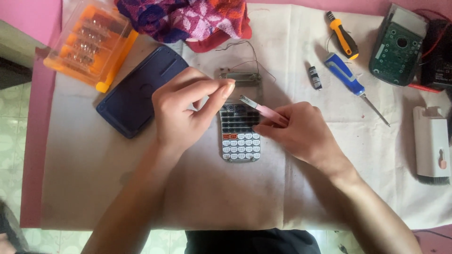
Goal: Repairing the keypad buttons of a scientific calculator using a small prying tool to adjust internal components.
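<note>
A grey calculator with white, dark and two orange keys lies face up at the middle of the white cloth. My right hand rests at its right edge and holds pink tweezers, tips pointing up-left over the display end. My left hand hovers over the calculator's upper left, thumb and forefinger pinched together; whatever is between them is too small to tell. Thin wires run from the calculator's top edge.
A dark blue calculator cover lies to the left, an orange bit case beyond it. Patterned cloth sits at the top. On the right lie two screwdrivers, a green circuit board and a white brush tool.
</note>
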